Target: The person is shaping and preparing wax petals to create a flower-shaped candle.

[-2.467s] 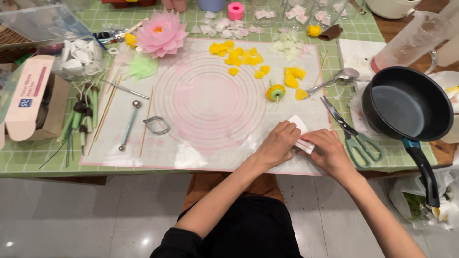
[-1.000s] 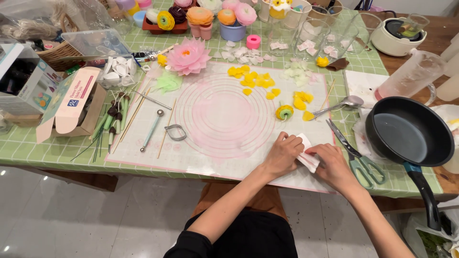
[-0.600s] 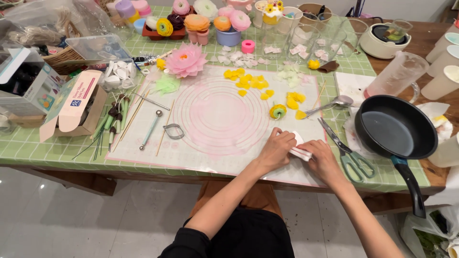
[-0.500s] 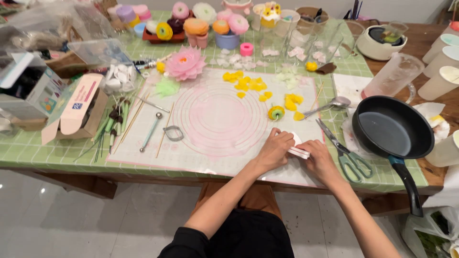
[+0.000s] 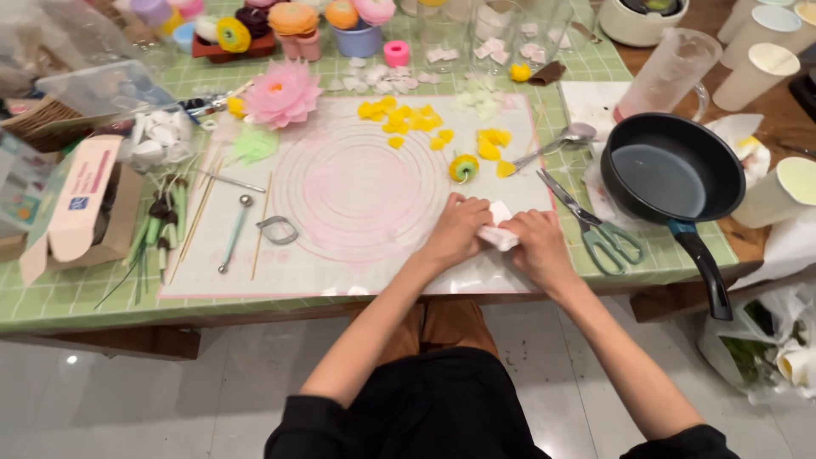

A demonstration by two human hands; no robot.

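Both of my hands close on a small white piece of soft material [image 5: 495,231], my left hand [image 5: 457,231] pinching one end and my right hand [image 5: 535,246] pressing the other, at the near right edge of the round-ringed work mat [image 5: 357,191]. The piece lies on the mat, between my hands and just short of the scissors [image 5: 595,228] to its right.

Judging by the table, much is already made: a finished pink flower [image 5: 282,93] sits at the far left of the mat, a scatter of yellow petals [image 5: 425,123] lies along its far edge, and a small rolled yellow bud [image 5: 463,167] stands just beyond my left hand. The white piece looks unshaped as yet, so I judge its forming has only begun.

My forearms run forward from my lap and angle inward, wrists low over the mat, knuckles up and fingers curled down onto the piece. A black frying pan [image 5: 671,174] rests to the right, a spoon [image 5: 561,144] beside it, and a ball-tipped tool [image 5: 235,234] lies untouched to the left.
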